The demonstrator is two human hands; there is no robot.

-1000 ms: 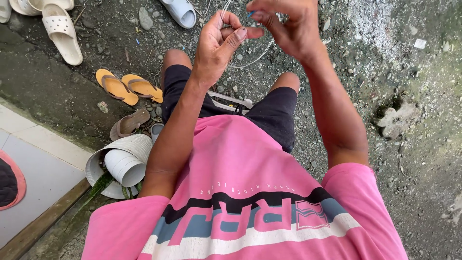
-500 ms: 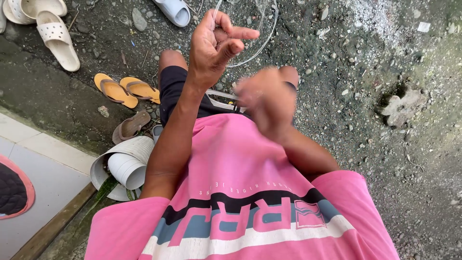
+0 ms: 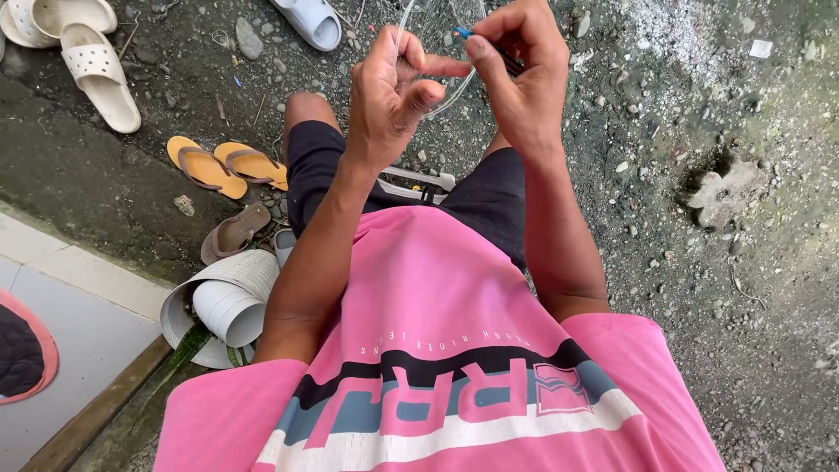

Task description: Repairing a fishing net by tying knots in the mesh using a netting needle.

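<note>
Taking the pink shirt as landmark: at its far left, white pipe pieces lie on the ground, with yellow sandals above them. Directly above the shirt, the left hand is raised, thumb and forefinger pinched together on a thin clear line that loops between both hands. Just to its right, the right hand is closed around a slim dark tool with a blue tip, held close beside the left fingertips. The pinch is best kept firm and the line taut, so that the tool tip can be guided cleanly through the loop.
</note>
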